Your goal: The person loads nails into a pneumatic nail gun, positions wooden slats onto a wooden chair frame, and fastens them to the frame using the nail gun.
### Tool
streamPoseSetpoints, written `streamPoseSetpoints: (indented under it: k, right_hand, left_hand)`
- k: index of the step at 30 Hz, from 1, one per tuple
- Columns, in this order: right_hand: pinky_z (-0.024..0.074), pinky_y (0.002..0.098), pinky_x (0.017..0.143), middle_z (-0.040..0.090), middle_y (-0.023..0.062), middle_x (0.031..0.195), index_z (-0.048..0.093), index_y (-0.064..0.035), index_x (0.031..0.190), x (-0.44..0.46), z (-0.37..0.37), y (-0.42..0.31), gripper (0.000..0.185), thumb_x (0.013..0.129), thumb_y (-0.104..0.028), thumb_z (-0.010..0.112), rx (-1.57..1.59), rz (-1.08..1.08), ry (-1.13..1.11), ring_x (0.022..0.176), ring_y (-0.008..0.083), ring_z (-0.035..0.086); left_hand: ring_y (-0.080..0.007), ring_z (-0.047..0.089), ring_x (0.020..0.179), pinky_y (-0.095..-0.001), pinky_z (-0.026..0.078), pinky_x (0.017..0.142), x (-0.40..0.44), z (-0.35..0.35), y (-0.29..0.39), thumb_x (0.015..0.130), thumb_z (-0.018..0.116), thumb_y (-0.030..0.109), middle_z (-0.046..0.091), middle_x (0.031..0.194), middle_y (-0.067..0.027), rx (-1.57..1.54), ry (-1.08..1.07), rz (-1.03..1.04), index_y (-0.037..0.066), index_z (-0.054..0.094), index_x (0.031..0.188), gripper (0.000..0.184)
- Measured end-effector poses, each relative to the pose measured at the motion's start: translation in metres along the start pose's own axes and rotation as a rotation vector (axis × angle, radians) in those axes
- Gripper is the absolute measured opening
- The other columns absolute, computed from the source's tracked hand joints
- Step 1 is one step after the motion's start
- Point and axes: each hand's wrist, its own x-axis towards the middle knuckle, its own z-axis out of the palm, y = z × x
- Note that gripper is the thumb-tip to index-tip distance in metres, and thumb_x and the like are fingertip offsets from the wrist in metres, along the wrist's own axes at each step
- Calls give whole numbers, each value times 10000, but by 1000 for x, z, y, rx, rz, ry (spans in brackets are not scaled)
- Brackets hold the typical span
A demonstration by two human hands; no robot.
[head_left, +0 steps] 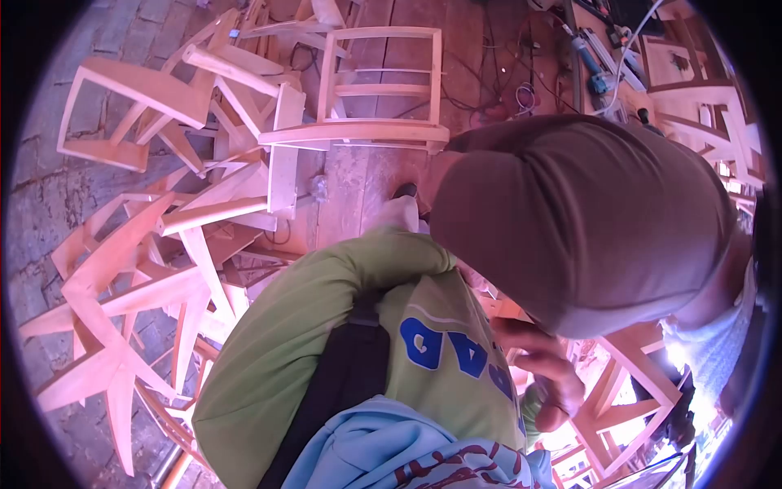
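My right hand (550, 379) is low at the right of my green shirt, its fingers loosely stretched and apart. Nothing shows in it, and it is close to the brown-shirted person. My left arm, in a green sleeve (358, 261), bends across my front. The left hand is mostly hidden behind my sleeve and that person. Directly ahead stands a bare wooden chair frame (383, 90) with crossbars. A person in a brown shirt (570, 220) leans in close at my right, covering part of the floor.
Several unfinished wooden chair frames (122, 293) are heaped at the left on paving. More wooden frames (623, 407) stand at the lower right. Cables (521, 69) run over the floor ahead. A blue power tool (595, 69) lies on a surface at the upper right.
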Motion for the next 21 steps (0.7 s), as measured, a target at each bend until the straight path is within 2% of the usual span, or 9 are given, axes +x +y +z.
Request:
streamPoseSetpoints:
  k: [6, 8, 10, 13, 14, 15, 17, 19, 21]
  right_hand:
    - [333, 549, 1196, 469, 337, 1495, 377, 149, 1501, 54, 18, 36, 862, 1009, -515, 621, -38, 59, -114, 1437, 471, 443]
    - [322, 512, 1208, 459, 308, 1513, 371, 129, 1513, 60, 23, 36, 820, 1003, -444, 658, -90, 253, -54, 1461, 431, 423]
    - [257, 492, 1241, 372, 326, 1564, 243, 162, 1550, 58, 24, 49, 848, 1053, -435, 583, -104, 408, -44, 1492, 398, 365]
    - [272, 500, 1242, 381, 318, 1559, 247, 163, 1542, 61, 53, 82, 873, 1025, -429, 629, 88, 372, 369, 1475, 391, 396]
    - [300, 480, 1239, 413, 261, 1553, 289, 125, 1543, 70, 57, 90, 754, 1009, -249, 669, 122, 314, 457, 1459, 354, 425]
    - [308, 496, 1233, 414, 275, 1543, 292, 131, 1538, 70, 60, 98, 729, 1015, -228, 653, 26, 324, 508, 1457, 363, 428]
    - [329, 507, 1218, 421, 274, 1536, 303, 131, 1534, 83, 66, 109, 704, 1014, -203, 641, 51, 353, 570, 1458, 361, 429]
    - [346, 492, 1208, 434, 266, 1531, 332, 122, 1524, 90, 73, 125, 659, 1014, -171, 629, 7, 455, 668, 1446, 356, 446]
    - [359, 475, 1199, 454, 256, 1519, 363, 111, 1512, 95, 77, 141, 609, 1017, -141, 613, -38, 527, 752, 1434, 348, 464]
  left_hand:
    - [-378, 689, 944, -477, 533, 848, -23, -6, -13, 901, 658, 260, 713, 1019, -202, 4, -70, -6, 43, 682, 1163, 341]
    - [-382, 688, 957, -475, 534, 856, -38, -7, -16, 901, 656, 257, 713, 1032, -203, -3, -109, -5, 46, 679, 1173, 345]
    - [-385, 688, 969, -474, 535, 864, -56, -12, -19, 900, 655, 254, 712, 1044, -204, -10, -138, 2, 50, 677, 1182, 349]
    - [-390, 687, 987, -471, 537, 876, -91, -34, -23, 899, 653, 249, 712, 1063, -206, -20, -159, 3, 54, 673, 1196, 356]
    - [-392, 687, 993, -471, 538, 880, -106, -51, -21, 898, 652, 248, 712, 1070, -206, -12, -157, -3, 56, 672, 1200, 358]
    - [-394, 687, 999, -470, 539, 884, -121, -68, -20, 898, 652, 246, 711, 1076, -207, 14, -149, -19, 58, 671, 1205, 361]
    - [-407, 677, 1028, -477, 537, 904, -160, -132, 4, 897, 647, 234, 704, 1093, -212, 226, -113, -124, 56, 654, 1230, 378]
    - [-422, 660, 1042, -490, 532, 910, -197, -158, -26, 930, 627, 220, 695, 1089, -220, 267, 35, -177, 44, 628, 1257, 371]
    - [-398, 671, 1044, -470, 532, 902, -234, -184, -42, 943, 650, 209, 688, 1119, -216, 329, 356, -105, 40, 622, 1264, 364]
